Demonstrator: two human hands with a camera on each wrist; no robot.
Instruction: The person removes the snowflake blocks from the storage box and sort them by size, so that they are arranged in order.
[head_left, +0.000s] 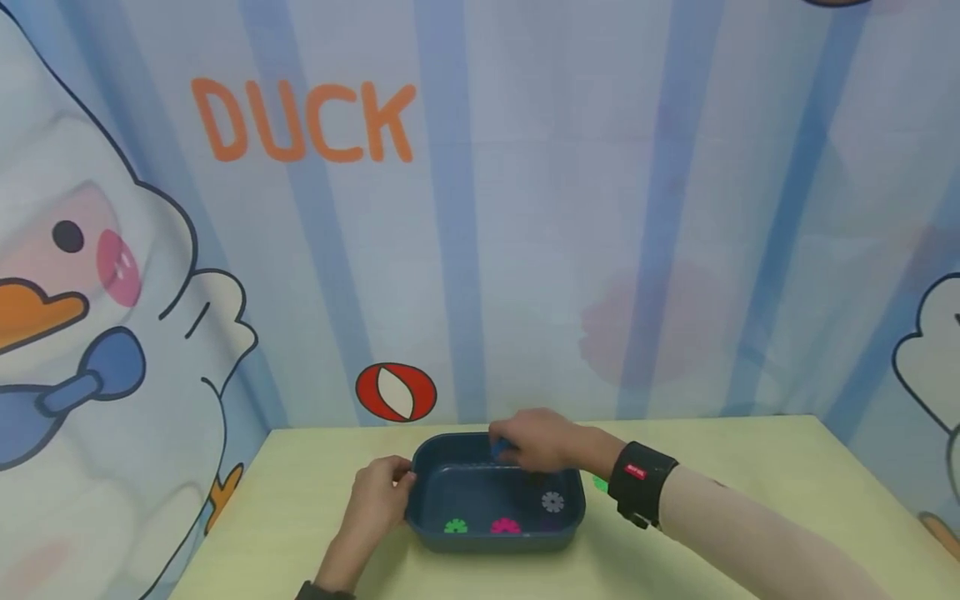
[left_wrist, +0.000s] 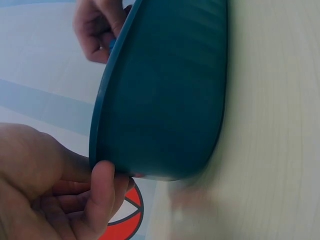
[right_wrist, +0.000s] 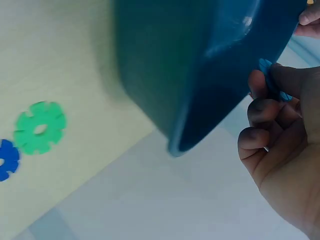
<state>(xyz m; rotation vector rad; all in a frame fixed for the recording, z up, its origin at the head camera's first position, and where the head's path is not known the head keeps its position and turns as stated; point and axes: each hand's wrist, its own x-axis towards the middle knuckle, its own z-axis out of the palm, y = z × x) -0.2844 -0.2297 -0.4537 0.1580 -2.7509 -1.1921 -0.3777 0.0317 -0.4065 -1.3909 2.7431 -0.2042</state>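
Observation:
A dark blue plastic bin [head_left: 495,543] stands on the table. My left hand [head_left: 378,498] grips its left rim between thumb and fingers; the left wrist view shows this hand [left_wrist: 65,185] at the bin's corner. Over the far right part of the bin, my right hand [head_left: 543,442] pinches a blue notched disc [right_wrist: 267,70] between thumb and fingertips, the disc partly hidden by them. Inside the bin lie a green notched disc [head_left: 455,526], a pink one [head_left: 506,526] and a pale grey one [head_left: 552,502].
Right of the bin, a green notched disc [right_wrist: 40,128] and a blue notched disc [right_wrist: 9,161] lie on the pale yellow table [head_left: 735,483]. Behind the table hangs a striped cloth [head_left: 540,208] printed with a duck. A black band [head_left: 642,483] circles my right wrist.

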